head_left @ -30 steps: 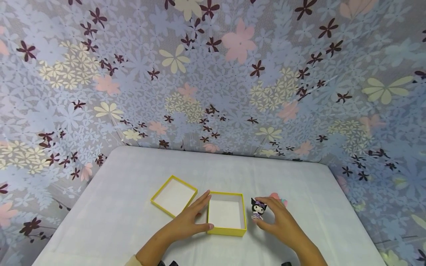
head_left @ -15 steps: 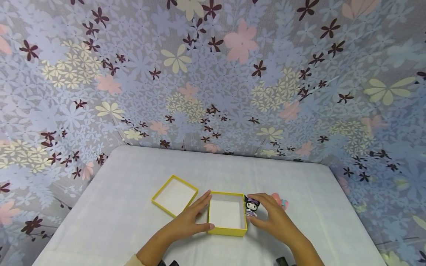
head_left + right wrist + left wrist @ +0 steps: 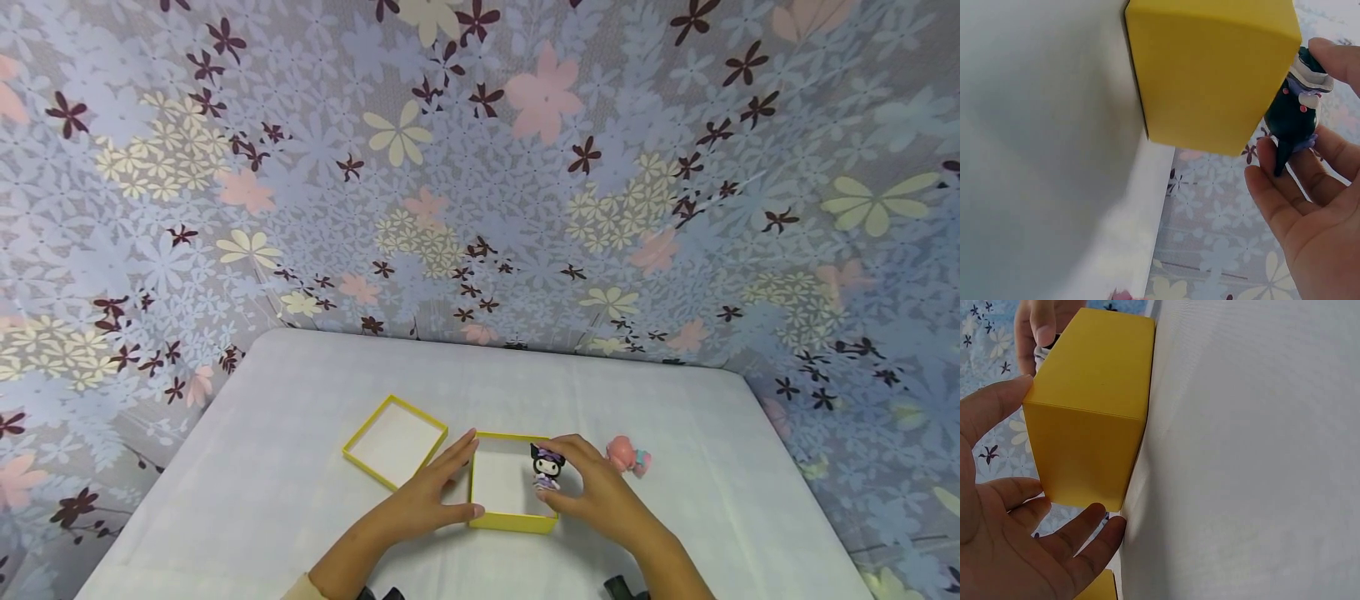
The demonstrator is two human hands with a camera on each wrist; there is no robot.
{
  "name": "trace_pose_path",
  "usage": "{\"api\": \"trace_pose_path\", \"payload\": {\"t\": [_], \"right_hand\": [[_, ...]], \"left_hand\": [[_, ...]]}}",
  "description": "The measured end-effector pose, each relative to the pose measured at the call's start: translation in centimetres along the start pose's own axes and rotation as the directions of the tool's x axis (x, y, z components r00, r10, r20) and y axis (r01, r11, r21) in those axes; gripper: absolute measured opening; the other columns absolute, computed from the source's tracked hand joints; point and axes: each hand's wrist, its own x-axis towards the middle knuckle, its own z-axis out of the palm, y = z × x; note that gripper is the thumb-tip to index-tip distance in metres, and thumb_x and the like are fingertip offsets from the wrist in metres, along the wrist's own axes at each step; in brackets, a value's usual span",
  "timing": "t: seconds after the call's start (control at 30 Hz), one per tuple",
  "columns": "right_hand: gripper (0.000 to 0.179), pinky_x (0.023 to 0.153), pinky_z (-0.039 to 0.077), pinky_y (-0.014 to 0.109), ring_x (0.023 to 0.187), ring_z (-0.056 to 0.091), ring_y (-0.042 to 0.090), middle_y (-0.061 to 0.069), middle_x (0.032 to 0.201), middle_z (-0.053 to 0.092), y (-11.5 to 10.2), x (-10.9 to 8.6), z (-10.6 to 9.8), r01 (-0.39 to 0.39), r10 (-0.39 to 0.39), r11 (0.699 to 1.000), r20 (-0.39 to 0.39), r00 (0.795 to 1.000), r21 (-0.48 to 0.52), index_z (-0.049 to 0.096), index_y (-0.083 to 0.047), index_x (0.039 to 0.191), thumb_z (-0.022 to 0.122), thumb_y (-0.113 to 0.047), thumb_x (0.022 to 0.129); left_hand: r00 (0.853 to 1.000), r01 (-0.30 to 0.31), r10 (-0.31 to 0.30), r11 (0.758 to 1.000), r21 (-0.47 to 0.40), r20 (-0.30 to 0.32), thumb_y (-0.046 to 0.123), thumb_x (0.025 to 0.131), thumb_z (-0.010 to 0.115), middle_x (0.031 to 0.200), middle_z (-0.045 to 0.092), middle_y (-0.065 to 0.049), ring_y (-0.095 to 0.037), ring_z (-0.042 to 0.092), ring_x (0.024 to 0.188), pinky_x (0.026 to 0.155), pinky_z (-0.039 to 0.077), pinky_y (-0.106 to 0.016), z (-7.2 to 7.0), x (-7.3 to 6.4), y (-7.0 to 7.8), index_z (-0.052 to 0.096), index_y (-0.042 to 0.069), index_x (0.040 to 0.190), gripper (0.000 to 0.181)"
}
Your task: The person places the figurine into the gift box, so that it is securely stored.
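A yellow box with a white inside (image 3: 498,483) sits on the white-covered table, its top uncovered. At its left side, my left hand (image 3: 423,500) holds it between thumb and fingers, the thumb at the near corner and the fingertips by the far one. Over the box's right part, my right hand (image 3: 596,492) pinches a small figurine (image 3: 546,468) with black pointed ears, a white face and purple clothes. The right wrist view shows the figurine (image 3: 1295,115) from behind, beside the top rim of the yellow box (image 3: 1204,69), between thumb and fingers.
The yellow-rimmed lid (image 3: 393,442) lies with its white inside up, left of the box. A pink figurine with a light blue part (image 3: 622,454) lies right of my right hand. Floral fabric (image 3: 465,208) hangs behind the table.
My right hand has carried the black-eared figurine leftward from beside the box to over its right part, uncovering the pink figurine. My left hand has stayed at the box.
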Motion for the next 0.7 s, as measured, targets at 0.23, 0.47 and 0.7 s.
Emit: {"api": "trace_pose_path", "payload": {"t": [0.23, 0.47, 0.7], "right_hand": [[0.067, 0.103, 0.054, 0.043, 0.125, 0.057, 0.011, -0.018, 0.133, 0.055, -0.7, 0.4, 0.8, 0.023, -0.024, 1.000, 0.023, 0.999, 0.002, 0.055, -0.032, 0.142, 0.085, -0.027, 0.082], [0.068, 0.103, 0.053, 0.047, 0.127, 0.053, 0.014, -0.016, 0.134, 0.058, -1.2, 0.8, 1.2, 0.092, -0.091, 0.995, 0.031, 0.995, -0.029, 0.056, -0.029, 0.143, 0.085, -0.031, 0.082], [0.066, 0.106, 0.052, 0.048, 0.131, 0.055, 0.018, -0.011, 0.139, 0.058, -1.6, 1.6, 2.0, 0.112, -0.109, 0.993, 0.082, 0.991, -0.030, 0.059, -0.021, 0.142, 0.085, -0.033, 0.082]], "left_hand": [[1.000, 0.002, -0.001, 1.000, -0.009, 0.007, 0.049, 0.090, 0.072, 0.169, 0.003, 0.022, -0.020, 0.016, 0.158, 0.120, 0.037, -0.045, -0.1, 0.0, 0.1, 0.018, 0.026, 0.163, 0.093], [1.000, -0.011, 0.011, 1.000, -0.013, 0.007, 0.049, 0.090, 0.073, 0.170, 0.004, 0.021, -0.020, 0.020, 0.157, 0.120, 0.038, -0.045, -0.2, 0.0, 0.2, 0.019, 0.024, 0.163, 0.094], [1.000, -0.023, 0.023, 0.999, 0.029, -0.002, 0.054, 0.090, 0.071, 0.170, 0.003, 0.020, -0.020, 0.025, 0.156, 0.119, 0.039, -0.044, -0.1, 0.0, 0.0, 0.019, 0.024, 0.163, 0.094]]}}
